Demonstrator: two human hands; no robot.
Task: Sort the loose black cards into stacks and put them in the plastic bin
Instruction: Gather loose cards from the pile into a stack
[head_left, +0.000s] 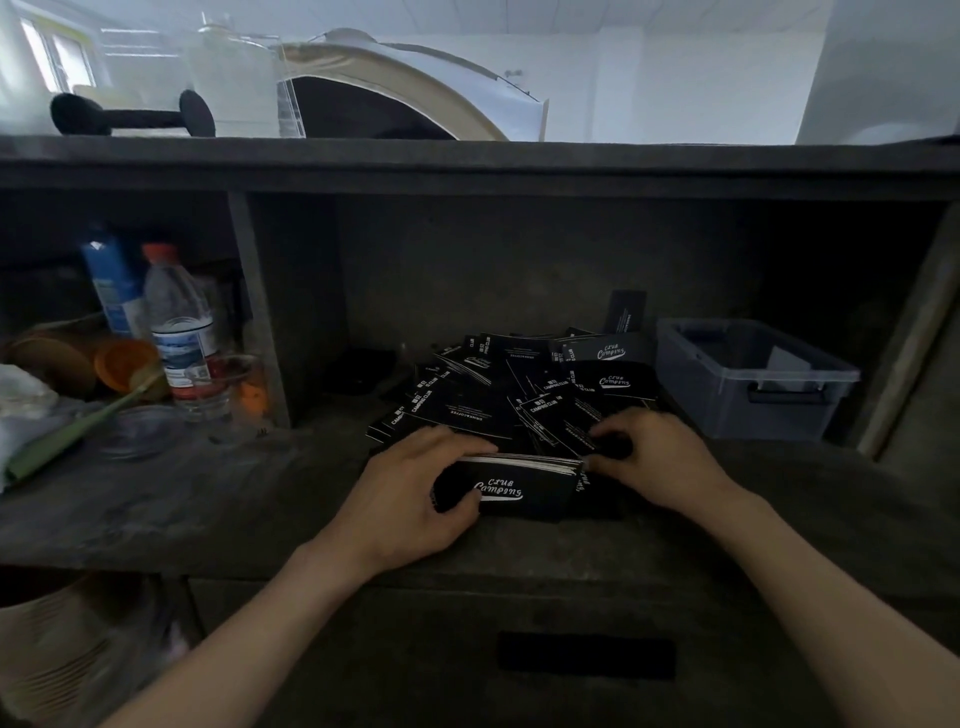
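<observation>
Hands (410, 493) (649, 457) around squared matte cards (511, 480)

A dark counter (208, 499) carries a heap of black cards (493, 400), a plastic bin (717, 410) and a water bottle (179, 322).

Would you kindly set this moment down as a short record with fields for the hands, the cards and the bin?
left hand: grips the stack of cards at its left end
right hand: fingers curled at the stack's right end; what they pinch is unclear
loose cards: heaped behind the stack, unsorted
plastic bin: right of the heap, no lid on; contents hard to tell
left compartment: water bottle standing upright
</observation>
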